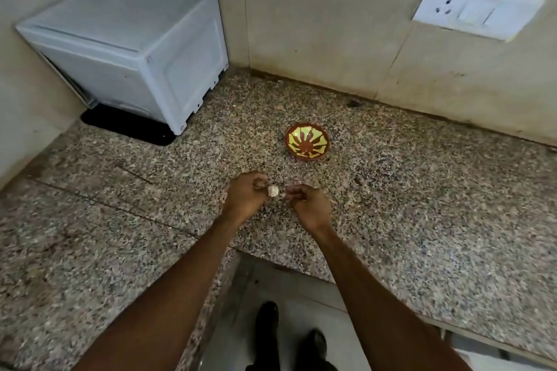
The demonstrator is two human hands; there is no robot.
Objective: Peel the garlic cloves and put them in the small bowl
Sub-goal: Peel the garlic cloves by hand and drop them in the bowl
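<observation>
Both hands [245, 196] [307, 205] around upright garlic [273, 191], bowl [307, 141] beyond.

Soft, dim, even light fills the room, with no glare. A dark shadow sits under the white box [126, 48] at far left. Wide-angle bending curves the edges, and the speckled desk [422, 205] smears slightly toward the corners.

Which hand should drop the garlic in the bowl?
Probably the left hand: it already holds the garlic. The bowl sits just beyond both hands.
</observation>
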